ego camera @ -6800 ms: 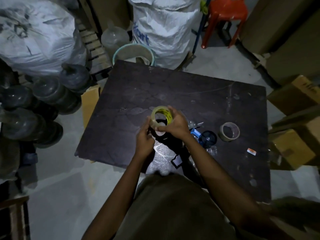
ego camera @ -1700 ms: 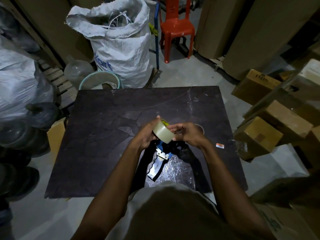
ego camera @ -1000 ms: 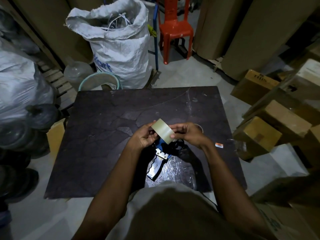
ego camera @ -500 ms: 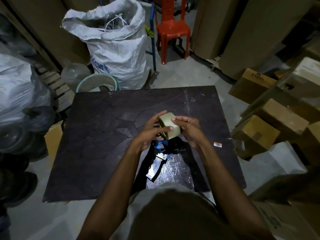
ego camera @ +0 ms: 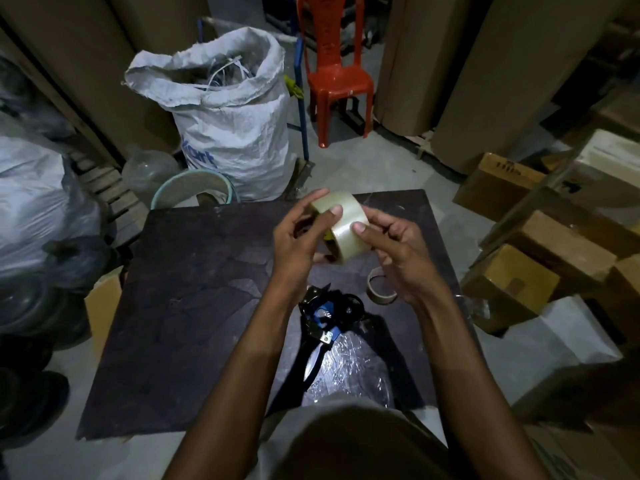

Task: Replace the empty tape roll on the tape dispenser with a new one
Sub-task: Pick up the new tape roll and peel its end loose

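Now higher, hands [ego camera: 349, 244] turning tape roll [ego camera: 341, 225], dispenser [ego camera: 327, 318] uncovered

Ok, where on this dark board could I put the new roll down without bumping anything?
The board's whole left half is bare, from the left forearm out to its left edge. The far strip beyond the new tape roll is also free. It is crowded on the near right: tape dispenser, empty core and crinkled plastic wrap sit close together.

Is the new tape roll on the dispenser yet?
Not yet. Both hands hold the new tape roll above the table, while the dispenser lies below on it.
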{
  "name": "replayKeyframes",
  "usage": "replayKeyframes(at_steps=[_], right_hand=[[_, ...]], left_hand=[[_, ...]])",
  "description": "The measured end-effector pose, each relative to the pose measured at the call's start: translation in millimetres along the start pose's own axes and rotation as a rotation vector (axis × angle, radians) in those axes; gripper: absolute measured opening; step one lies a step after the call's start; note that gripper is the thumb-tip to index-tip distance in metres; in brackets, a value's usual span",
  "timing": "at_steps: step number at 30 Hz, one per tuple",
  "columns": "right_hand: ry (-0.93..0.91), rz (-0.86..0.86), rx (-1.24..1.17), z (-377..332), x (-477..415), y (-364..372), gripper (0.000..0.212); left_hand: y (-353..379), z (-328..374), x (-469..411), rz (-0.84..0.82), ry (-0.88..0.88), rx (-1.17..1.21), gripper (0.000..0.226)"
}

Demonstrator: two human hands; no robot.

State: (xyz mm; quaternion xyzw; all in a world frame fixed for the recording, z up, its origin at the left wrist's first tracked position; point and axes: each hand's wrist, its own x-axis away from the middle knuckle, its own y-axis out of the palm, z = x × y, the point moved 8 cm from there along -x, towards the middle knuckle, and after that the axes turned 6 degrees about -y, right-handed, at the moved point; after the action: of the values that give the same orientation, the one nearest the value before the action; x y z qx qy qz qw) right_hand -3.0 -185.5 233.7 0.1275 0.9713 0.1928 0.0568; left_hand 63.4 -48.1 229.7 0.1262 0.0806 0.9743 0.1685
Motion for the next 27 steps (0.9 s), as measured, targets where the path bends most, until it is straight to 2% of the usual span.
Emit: replayKeyframes(at_steps=[4,11,17,20,24,27], right_hand=[[-0.111,-0.012,0.017,-29,4,6,0.045],[-0.218,-0.010,0.122,-48,12,-3,0.039],[-0.226,-0.006,0.215,-43,14,-8,0.046],[-0.217,0.015,0.251,-40,17,-14,0.047],[-0.216,0.036,0.292,-37,19,-17,0.048],[-0.229,0.046,0.326,-36,20,-19,0.049]], left_hand=[[12,29,11,-0.053,0.042,-0.039,0.033],[11,66,20,-0.197,0.354,-0.399,0.050],[12,81,27,-0.099,0.647,-0.613,0.034],[10,82,28,-0.085,0.683,-0.625,0.029],[13,80,30,-0.158,0.679,-0.631,0.037],[11,76,28,-0.142,0.700,-0.622,0.037]])
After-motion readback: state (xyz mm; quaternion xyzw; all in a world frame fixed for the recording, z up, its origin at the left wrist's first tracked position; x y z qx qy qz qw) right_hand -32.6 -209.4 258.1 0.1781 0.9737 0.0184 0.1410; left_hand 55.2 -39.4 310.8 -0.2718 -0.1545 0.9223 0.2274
